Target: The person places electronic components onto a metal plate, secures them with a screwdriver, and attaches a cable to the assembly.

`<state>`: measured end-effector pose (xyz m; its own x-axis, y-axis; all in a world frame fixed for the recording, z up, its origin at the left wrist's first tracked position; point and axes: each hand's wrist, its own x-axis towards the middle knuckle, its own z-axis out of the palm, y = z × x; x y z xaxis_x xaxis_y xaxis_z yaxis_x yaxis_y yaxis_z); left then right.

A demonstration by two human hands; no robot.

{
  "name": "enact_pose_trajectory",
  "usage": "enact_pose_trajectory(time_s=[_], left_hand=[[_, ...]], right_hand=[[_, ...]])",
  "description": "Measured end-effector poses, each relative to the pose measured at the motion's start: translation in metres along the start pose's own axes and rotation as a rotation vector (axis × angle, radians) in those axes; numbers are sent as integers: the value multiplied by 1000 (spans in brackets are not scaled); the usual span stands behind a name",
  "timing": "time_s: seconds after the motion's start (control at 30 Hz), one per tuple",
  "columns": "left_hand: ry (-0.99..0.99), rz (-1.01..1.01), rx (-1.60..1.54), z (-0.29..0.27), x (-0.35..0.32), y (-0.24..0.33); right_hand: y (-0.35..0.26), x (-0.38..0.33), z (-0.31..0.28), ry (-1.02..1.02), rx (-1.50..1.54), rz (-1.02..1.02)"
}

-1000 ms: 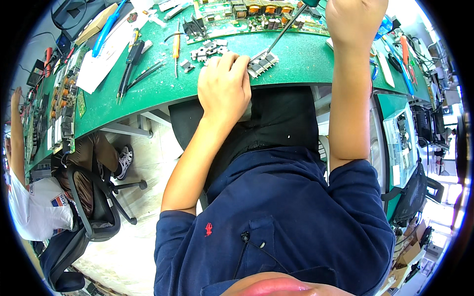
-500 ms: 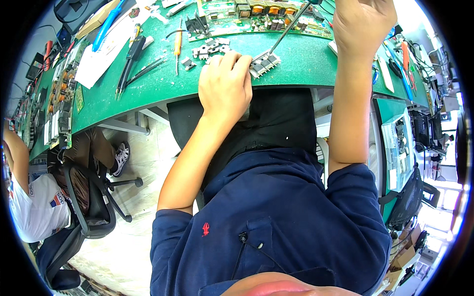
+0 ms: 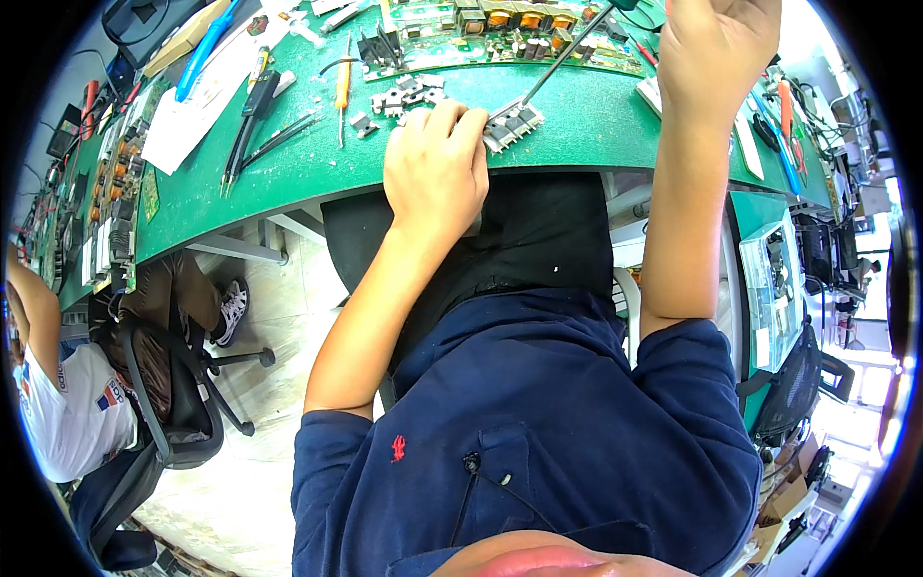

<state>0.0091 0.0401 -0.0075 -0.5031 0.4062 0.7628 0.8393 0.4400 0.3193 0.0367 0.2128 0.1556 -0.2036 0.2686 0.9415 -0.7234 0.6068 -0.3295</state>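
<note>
My left hand [image 3: 435,163] rests at the front edge of the green table, fingers curled on the left end of a grey metal strip with black block-shaped components [image 3: 515,129], perhaps a heat sink. My right hand [image 3: 716,58] is raised at the upper right, closed on a screwdriver [image 3: 567,61]; its dark green handle is partly out of the picture. The long shaft slants down to the left, its tip at the strip beside my left fingers. Just beyond my left hand lies a small pile of loose black and grey components [image 3: 408,94], with a single one [image 3: 363,125] apart from it.
A long circuit board [image 3: 510,43] lies across the table's back. To the left are an orange-handled screwdriver [image 3: 342,88], black tweezer-like tools [image 3: 252,125], white paper [image 3: 178,135] and a blue tool [image 3: 204,53]. Another person [image 3: 87,413] sits at the far left.
The view has shifted slightly. My right hand is a little higher and further right on the screwdriver; my left hand and the metal strip stay together in place.
</note>
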Motion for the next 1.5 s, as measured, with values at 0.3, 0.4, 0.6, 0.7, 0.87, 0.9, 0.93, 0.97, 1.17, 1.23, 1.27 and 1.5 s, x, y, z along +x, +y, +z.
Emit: enact_pose_trajectory(time_s=[0.3, 0.4, 0.6, 0.7, 0.87, 0.9, 0.93, 0.97, 1.17, 1.23, 1.27, 1.5], left_hand=[[-1, -9, 4, -2, -1, -1], [2, -6, 5, -2, -1, -2], [-3, -7, 1, -2, -1, -1], [3, -8, 14, 0, -2, -3], [6, -8, 7, -3, -2, -3], [4, -5, -2, -2, -1, -1], [2, -5, 0, -1, 0, -1], [-2, -6, 0, -1, 0, -1], [-2, -11, 5, -2, -2, -2], [3, -8, -1, -1, -1, -2], [3, -8, 0, -1, -1, -2], [1, -6, 11, -2, -2, -2]], right_hand=[[-11, 2, -15, -140, -17, 9], [-6, 6, -10, -79, -48, -6], [-19, 8, -12, -289, 102, 39], [-28, -2, 19, -101, -54, 50], [-29, -3, 27, -54, -116, 20], [-23, -1, 6, -167, 10, 32], [-21, 0, 1, -210, 71, 40], [-19, 1, -3, -254, 131, 52], [-29, -2, 24, 19, 185, 238], [-24, 2, 5, -37, 605, 431], [-22, 3, 0, -83, 646, 439], [2, 8, -5, -124, -109, 58]])
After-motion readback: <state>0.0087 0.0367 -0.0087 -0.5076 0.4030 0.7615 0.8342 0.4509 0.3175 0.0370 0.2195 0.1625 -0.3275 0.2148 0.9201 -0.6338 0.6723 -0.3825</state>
